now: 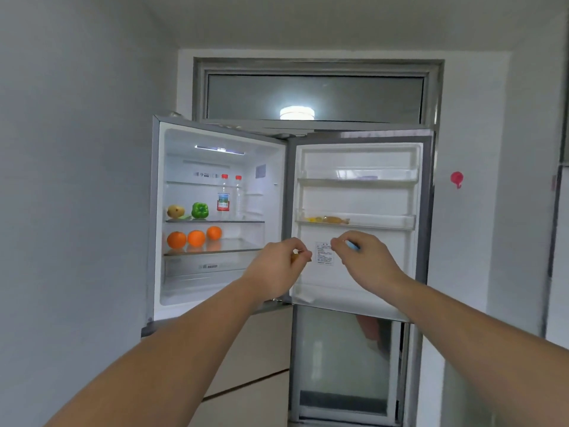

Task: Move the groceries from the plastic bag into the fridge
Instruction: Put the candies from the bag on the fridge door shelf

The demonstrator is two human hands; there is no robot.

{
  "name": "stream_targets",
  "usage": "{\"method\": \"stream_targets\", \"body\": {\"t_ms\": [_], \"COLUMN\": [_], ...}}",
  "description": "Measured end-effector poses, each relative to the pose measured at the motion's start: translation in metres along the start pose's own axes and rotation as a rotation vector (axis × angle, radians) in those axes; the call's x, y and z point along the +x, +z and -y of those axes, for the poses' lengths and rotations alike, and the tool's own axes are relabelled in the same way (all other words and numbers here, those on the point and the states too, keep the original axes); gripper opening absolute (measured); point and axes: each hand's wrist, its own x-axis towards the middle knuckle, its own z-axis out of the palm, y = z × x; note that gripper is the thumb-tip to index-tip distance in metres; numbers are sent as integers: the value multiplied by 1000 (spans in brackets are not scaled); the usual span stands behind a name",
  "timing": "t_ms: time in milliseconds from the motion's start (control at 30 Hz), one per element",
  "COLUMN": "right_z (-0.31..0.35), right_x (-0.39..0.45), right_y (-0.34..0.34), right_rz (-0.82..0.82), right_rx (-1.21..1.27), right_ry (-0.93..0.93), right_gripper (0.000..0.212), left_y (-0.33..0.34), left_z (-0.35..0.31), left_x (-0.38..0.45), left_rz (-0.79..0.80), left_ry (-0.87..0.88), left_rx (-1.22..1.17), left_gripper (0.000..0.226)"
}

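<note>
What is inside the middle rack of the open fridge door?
The clear middle door rack holds a small yellowish-brown wrapped packet lying flat at its left end. The rest looks bare through the plastic; the packet's contents are too blurred to tell.

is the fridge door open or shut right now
Open. The fridge door is swung out to the right, its inner racks facing the camera, and the lit shelves with the oranges and green pepper are exposed.

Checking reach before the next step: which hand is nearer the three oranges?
Left. The left hand is just right of the oranges; the right hand is farther right, before the door.
</note>
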Motion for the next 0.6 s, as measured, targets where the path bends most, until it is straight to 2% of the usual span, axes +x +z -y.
{"method": "stream_targets", "body": {"t_ms": [100,233,333,400,500,600], "right_z": [-22,-53,-69,-78,-99,-124], "right_x": [27,75,111,136,170,201], "right_y": [16,48,80,94,99,97], "right_rz": [-5,-33,39,77,86,63], "right_rx": [20,167,259,265,264,232], "right_ry": [5,59,70,45,17,20], "right_gripper": [30,36,38,36,31,26], "left_y": [13,29,37,40,50,67], "left_z": [20,46,64,73,85,97], "left_x": [26,66,100,126,163,194], "left_rz": [13,16,13,1,-49,-10], "left_ry": [7,27,13,-4,-18,-7], "left_rx": [48,133,190,240,177,177], "left_gripper": [22,28,32,32,30,28]}}
